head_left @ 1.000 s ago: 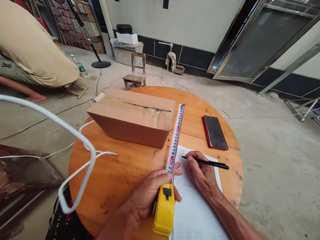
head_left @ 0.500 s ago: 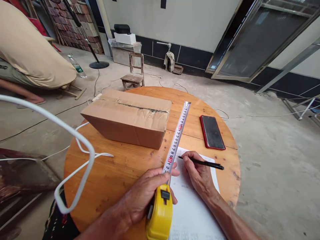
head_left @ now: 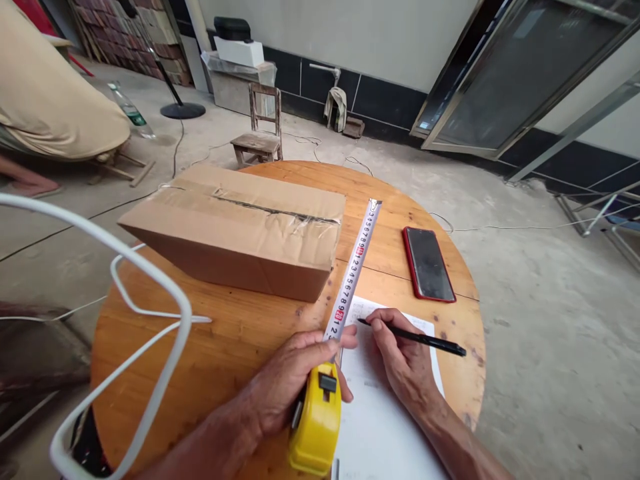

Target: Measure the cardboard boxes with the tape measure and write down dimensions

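Observation:
My left hand (head_left: 293,373) is closed around a yellow tape measure (head_left: 316,427), thumb pressed on its extended blade (head_left: 351,273). The blade slants up and away, right of a taped cardboard box (head_left: 235,230). Between the thumb and fingers of my right hand (head_left: 407,360) is a black pen (head_left: 425,340), its tip at the upper part of a white sheet of paper (head_left: 380,433). Writing on the sheet is too small to read. Part of the paper lies beneath my right hand and forearm.
A phone in a red case (head_left: 429,264) lies on the round wooden table (head_left: 200,380), right of the paper. A white cable (head_left: 175,293) loops across the left side. Beyond the table stand a small wooden chair (head_left: 260,137) and a black round-based stand (head_left: 183,110). A person in beige clothing (head_left: 55,93) is at left.
The view has shifted slightly, so the box and white cable appear larger and farther left. Both hands keep their grips; the pen's tip has moved a little lower on the sheet.

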`<state>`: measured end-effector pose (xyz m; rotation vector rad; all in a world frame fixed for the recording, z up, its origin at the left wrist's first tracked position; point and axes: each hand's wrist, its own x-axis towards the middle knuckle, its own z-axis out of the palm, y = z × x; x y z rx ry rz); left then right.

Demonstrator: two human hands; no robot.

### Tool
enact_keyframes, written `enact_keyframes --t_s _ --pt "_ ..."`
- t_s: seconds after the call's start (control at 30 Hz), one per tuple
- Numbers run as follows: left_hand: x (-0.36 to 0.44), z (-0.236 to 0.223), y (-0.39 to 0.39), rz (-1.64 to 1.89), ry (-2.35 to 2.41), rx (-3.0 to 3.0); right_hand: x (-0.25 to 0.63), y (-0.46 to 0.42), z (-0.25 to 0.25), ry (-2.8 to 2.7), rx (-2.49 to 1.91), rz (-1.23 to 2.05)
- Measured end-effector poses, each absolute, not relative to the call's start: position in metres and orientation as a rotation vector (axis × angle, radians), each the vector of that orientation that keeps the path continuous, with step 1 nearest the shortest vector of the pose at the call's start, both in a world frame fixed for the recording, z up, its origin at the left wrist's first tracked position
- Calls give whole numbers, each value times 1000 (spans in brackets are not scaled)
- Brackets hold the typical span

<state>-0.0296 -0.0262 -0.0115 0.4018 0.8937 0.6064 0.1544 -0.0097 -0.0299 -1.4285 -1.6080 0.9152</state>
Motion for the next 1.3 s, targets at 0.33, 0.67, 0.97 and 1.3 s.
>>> enact_keyframes --t_s 0.33,0.67,0.97,1.3 --pt "-34 -6 -24 572 884 371 154 -10 -29 -1717 -1408 812" --pt "-33 -6 -25 547 918 408 152 -9 -26 -1751 -1413 777" --pt "-36 -7 -26 569 894 421 153 -11 -31 -1702 -1411 824" --pt "-35 -10 -25 569 875 417 151 -10 -30 -1725 -1432 781"
